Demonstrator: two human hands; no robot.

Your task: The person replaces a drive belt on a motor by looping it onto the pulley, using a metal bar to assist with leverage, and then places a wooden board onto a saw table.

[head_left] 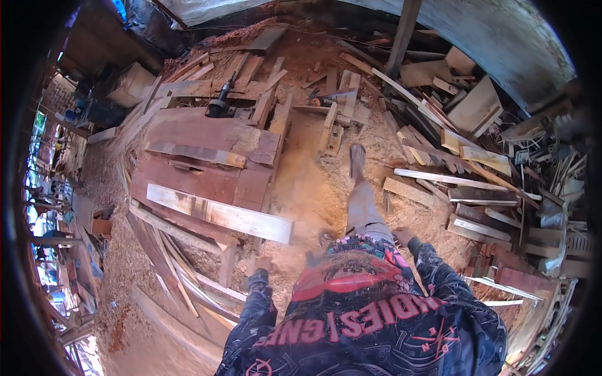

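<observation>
My left hand [264, 263] hangs low beside the near right corner of a wooden work table [207, 130]. The pale plank [219, 213] lying on the table's near side is the thing closest to it. My right hand [403, 236] hangs beside my patterned shorts [382, 245], apart from the timber on the right. Both hands are small and dark here, so their finger positions are unclear; nothing is visible sticking out of either. A shorter dark board [195, 153] with a light end lies across the table's middle.
A black power tool [217, 106] rests at the table's far edge. An orange-and-black tool [316, 100] sits among wood pieces ahead. Offcuts and long boards [458, 178] are heaped on the right. Sawdust covers the floor [304, 150]; a post [403, 37] stands at the back. My bare foot [357, 160] is forward.
</observation>
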